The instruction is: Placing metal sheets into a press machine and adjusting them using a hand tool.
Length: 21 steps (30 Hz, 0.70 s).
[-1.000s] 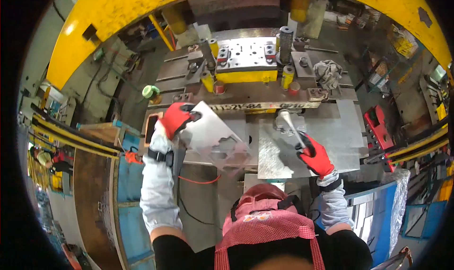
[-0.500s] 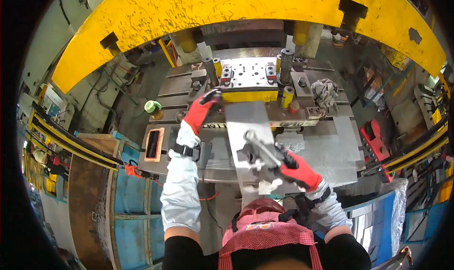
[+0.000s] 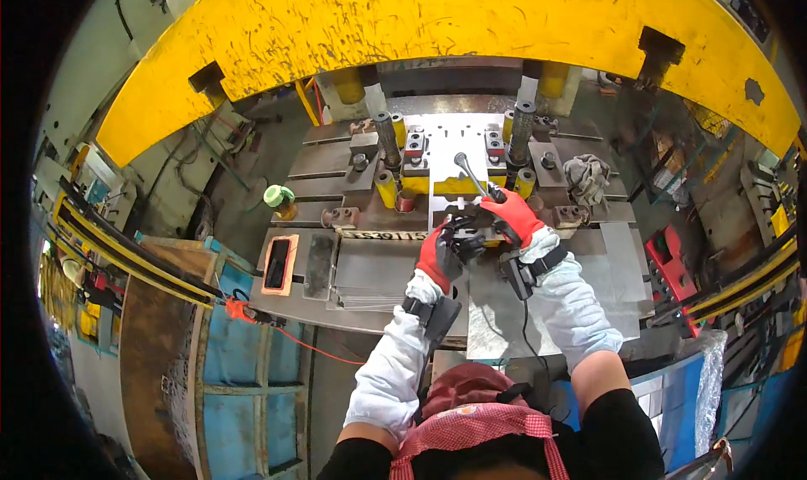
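Observation:
Both my hands wear red gloves with black fingers. My right hand [image 3: 514,217] is closed on a rod-like hand tool [image 3: 472,173] with a round, flat head. The head rests on or just above a bright metal sheet [image 3: 443,186]. This narrow sheet lies lengthwise over the press die [image 3: 416,183], between its two guide posts. My left hand [image 3: 445,251] is at the sheet's near end, its fingers curled at the edge and partly hidden. The two hands are close together in front of the die.
The yellow press beam [image 3: 437,18] arches across the top. A stack of metal sheets [image 3: 370,274] lies left of my hands. A phone [image 3: 278,261], a green-capped bottle [image 3: 282,201] and a grey rag [image 3: 586,180] sit on the bed. A red cable [image 3: 319,347] hangs at the left.
The sheet has moved forward onto the die. My right hand has carried the tool forward, and my left hand has come back and rightward to the sheet's near end.

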Each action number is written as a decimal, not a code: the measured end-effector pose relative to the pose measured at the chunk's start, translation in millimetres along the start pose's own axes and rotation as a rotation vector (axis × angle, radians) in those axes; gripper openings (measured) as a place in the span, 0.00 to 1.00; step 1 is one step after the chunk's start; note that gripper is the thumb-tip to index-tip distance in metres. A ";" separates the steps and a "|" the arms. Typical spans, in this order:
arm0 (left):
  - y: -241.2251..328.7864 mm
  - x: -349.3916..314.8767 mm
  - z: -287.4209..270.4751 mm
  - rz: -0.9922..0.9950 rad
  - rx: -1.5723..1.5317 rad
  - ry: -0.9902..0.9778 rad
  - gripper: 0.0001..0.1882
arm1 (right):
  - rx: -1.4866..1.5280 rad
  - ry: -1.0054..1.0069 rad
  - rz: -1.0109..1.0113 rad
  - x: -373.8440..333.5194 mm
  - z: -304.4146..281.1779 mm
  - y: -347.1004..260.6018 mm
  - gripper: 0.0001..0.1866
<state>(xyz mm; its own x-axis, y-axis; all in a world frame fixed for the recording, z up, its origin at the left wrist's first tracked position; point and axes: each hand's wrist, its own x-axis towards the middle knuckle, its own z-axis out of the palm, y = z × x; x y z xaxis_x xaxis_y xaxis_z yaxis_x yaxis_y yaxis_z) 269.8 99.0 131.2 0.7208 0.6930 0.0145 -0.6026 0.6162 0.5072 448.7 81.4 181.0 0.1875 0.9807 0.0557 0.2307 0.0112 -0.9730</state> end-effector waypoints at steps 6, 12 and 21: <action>16.7 16.9 -10.1 0.004 -0.015 -0.049 0.22 | -0.322 -0.045 0.002 30.3 -6.6 1.9 0.21; 14.6 16.9 -9.1 -0.042 -0.265 -0.117 0.21 | -0.247 0.362 -0.155 -56.7 -15.3 -20.1 0.34; 11.0 15.7 -7.4 -0.002 -0.233 0.055 0.21 | 0.304 0.705 0.324 -228.8 -64.1 114.0 0.29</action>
<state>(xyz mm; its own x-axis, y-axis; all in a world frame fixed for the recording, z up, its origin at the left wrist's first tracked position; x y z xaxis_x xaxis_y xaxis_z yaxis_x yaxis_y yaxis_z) 272.0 119.5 130.6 0.7060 0.7073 -0.0359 -0.6688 0.6825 0.2947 493.2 -154.2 71.7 0.7777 0.5930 -0.2087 -0.1868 -0.0991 -0.9774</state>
